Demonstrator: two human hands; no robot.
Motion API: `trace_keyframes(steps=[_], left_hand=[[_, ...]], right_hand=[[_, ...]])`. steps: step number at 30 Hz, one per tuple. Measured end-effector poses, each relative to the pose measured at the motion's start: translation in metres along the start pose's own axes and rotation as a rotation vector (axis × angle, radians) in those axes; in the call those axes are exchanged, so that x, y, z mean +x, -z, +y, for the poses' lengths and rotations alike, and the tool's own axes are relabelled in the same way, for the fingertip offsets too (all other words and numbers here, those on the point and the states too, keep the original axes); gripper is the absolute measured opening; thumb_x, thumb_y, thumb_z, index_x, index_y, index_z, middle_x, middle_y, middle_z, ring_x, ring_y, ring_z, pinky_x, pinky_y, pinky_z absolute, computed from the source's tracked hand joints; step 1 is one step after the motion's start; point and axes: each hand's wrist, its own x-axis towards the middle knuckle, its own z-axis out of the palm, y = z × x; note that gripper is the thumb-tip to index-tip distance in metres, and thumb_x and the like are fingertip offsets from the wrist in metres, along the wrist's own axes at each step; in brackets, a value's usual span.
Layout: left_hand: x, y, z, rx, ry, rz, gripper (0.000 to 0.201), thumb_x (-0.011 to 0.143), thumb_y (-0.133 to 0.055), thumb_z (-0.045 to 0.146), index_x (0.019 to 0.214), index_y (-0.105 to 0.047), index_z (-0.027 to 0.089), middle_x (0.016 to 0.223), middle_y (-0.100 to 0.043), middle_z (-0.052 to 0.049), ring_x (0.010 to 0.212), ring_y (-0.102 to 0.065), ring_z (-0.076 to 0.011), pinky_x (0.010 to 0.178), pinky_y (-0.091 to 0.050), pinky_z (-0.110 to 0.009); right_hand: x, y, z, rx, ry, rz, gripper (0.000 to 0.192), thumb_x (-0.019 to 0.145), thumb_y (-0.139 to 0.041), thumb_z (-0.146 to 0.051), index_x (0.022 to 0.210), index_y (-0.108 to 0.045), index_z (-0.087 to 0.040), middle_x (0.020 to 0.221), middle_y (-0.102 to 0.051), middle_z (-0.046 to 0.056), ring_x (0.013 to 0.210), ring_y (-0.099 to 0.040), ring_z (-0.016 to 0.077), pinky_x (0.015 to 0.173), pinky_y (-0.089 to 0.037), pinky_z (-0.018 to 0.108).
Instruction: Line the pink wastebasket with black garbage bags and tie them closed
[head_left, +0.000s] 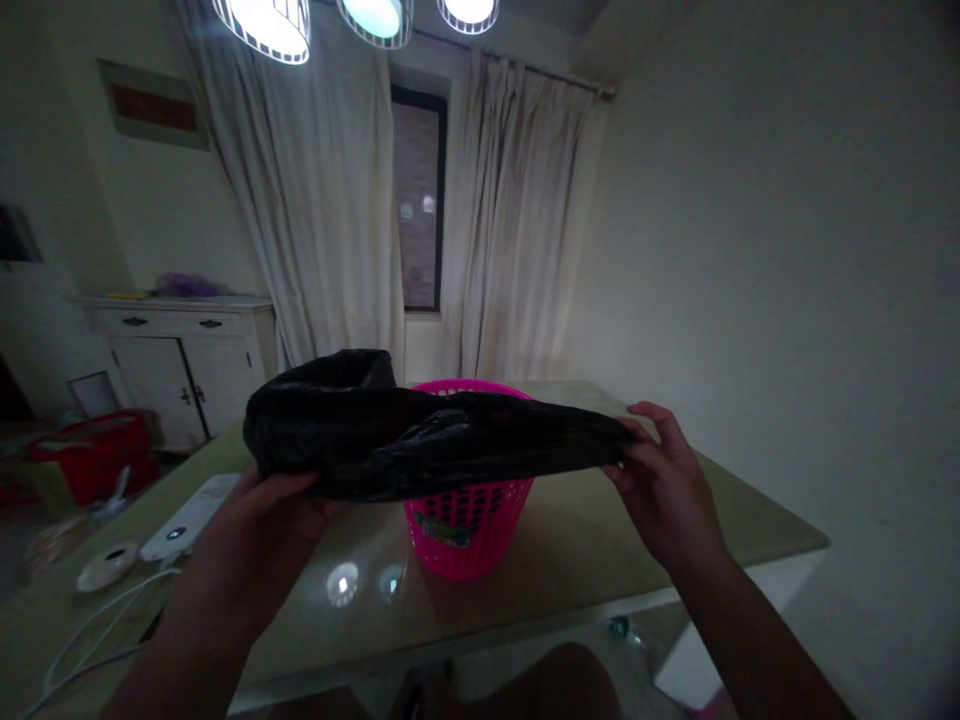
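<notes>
A black plastic bag (435,440) stretches sideways between my hands, in front of a pink perforated basket (469,540). My left hand (262,530) grips the bag's lower left side, where the plastic bulges up in a rounded fold. At the other end, my right hand (664,480) pinches the gathered, narrower end between thumb and fingers. The basket stands upright on the table, with a green label on its front. Its upper front is hidden behind the bag; part of the far rim shows above it.
On the table's (600,560) left lie a white power strip (191,520), a round white object (107,567) and white cables (97,630). A white cabinet (184,370) and a red container (97,455) stand farther left. Lamps (375,20) hang above; a wall bounds the right.
</notes>
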Motion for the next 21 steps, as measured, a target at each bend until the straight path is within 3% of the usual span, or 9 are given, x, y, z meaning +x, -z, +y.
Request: trace_keyframes(steps=[2, 4, 6, 8, 10, 13, 16, 18, 21], left_hand=[[-0.011, 0.01, -0.01, -0.083, 0.148, 0.003, 0.032, 0.08, -0.08, 0.029, 0.111, -0.079, 0.026, 0.119, -0.082, -0.007, 0.106, -0.079, -0.0322, 0.069, -0.07, -0.035], [-0.009, 0.016, -0.026, -0.111, 0.297, 0.123, 0.023, 0.087, -0.074, 0.032, 0.109, -0.079, 0.026, 0.115, -0.083, -0.008, 0.104, -0.08, -0.0314, 0.07, -0.07, -0.036], [0.004, 0.019, -0.045, -0.079, 0.404, 0.255, 0.019, 0.087, -0.071, 0.022, 0.104, -0.079, 0.022, 0.107, -0.083, -0.008, 0.091, -0.08, -0.0262, 0.065, -0.068, -0.032], [0.023, 0.021, -0.062, -0.029, 0.392, 0.303, 0.025, 0.083, -0.067, 0.009, 0.103, -0.078, 0.019, 0.103, -0.082, -0.007, 0.081, -0.078, -0.0204, 0.065, -0.065, -0.027], [0.044, 0.02, -0.072, 0.04, 0.238, 0.32, 0.031, 0.076, -0.068, 0.002, 0.1, -0.076, 0.02, 0.093, -0.079, -0.003, 0.075, -0.074, -0.0162, 0.061, -0.06, -0.021], [0.074, 0.01, -0.072, 0.1, -0.05, 0.288, 0.026, 0.077, -0.073, 0.009, 0.098, -0.071, 0.023, 0.082, -0.074, 0.002, 0.07, -0.069, -0.0138, 0.058, -0.053, -0.017], [0.102, -0.009, -0.064, 0.054, -0.091, 0.161, 0.019, 0.081, -0.067, 0.014, 0.097, -0.07, 0.022, 0.085, -0.077, -0.001, 0.079, -0.074, -0.0167, 0.071, -0.06, -0.021], [0.122, -0.02, -0.063, 0.025, 0.107, 0.073, 0.018, 0.081, -0.061, 0.013, 0.095, -0.071, 0.018, 0.085, -0.078, -0.005, 0.08, -0.075, -0.0197, 0.077, -0.064, -0.027], [0.15, -0.026, -0.074, 0.018, 0.401, 0.009, 0.018, 0.076, -0.06, 0.008, 0.089, -0.069, 0.016, 0.076, -0.075, -0.006, 0.067, -0.073, -0.0202, 0.071, -0.065, -0.03]], right_hand=[[-0.011, 0.014, 0.006, 0.016, -0.098, 0.034, 0.039, 0.051, -0.092, -0.021, 0.083, -0.07, -0.026, 0.088, -0.071, -0.004, 0.075, -0.064, 0.0139, 0.061, -0.051, 0.021], [-0.012, 0.026, 0.019, -0.01, -0.194, 0.057, 0.032, 0.05, -0.092, -0.029, 0.073, -0.071, -0.023, 0.086, -0.072, -0.001, 0.077, -0.065, 0.0166, 0.061, -0.051, 0.024], [-0.006, 0.032, 0.038, -0.08, -0.275, 0.062, 0.038, 0.052, -0.093, -0.04, 0.082, -0.079, -0.021, 0.092, -0.076, 0.005, 0.088, -0.069, 0.0219, 0.069, -0.055, 0.028], [0.006, 0.034, 0.058, -0.178, -0.311, 0.053, 0.054, 0.053, -0.094, -0.045, 0.099, -0.083, -0.019, 0.099, -0.078, 0.009, 0.095, -0.07, 0.0258, 0.077, -0.056, 0.033], [0.024, 0.032, 0.075, -0.275, -0.21, 0.086, 0.058, 0.053, -0.093, -0.045, 0.103, -0.08, -0.018, 0.1, -0.077, 0.008, 0.094, -0.068, 0.0252, 0.081, -0.055, 0.035], [0.059, 0.026, 0.092, -0.446, 0.181, 0.181, 0.039, 0.067, -0.08, -0.049, 0.092, -0.07, -0.021, 0.097, -0.07, 0.005, 0.093, -0.064, 0.0222, 0.087, -0.054, 0.036], [0.093, 0.015, 0.1, -0.642, 0.395, 0.064, 0.026, 0.077, -0.062, -0.045, 0.084, -0.071, -0.022, 0.101, -0.071, 0.008, 0.103, -0.064, 0.0246, 0.101, -0.052, 0.042], [0.11, 0.005, 0.105, -0.617, 0.263, -0.044, 0.029, 0.073, -0.061, -0.042, 0.086, -0.077, -0.022, 0.106, -0.076, 0.01, 0.106, -0.067, 0.0263, 0.103, -0.053, 0.044], [0.119, -0.011, 0.12, -0.396, -0.122, -0.171, 0.041, 0.062, -0.072, -0.037, 0.099, -0.081, -0.023, 0.105, -0.081, 0.007, 0.094, -0.071, 0.0255, 0.091, -0.058, 0.041]])
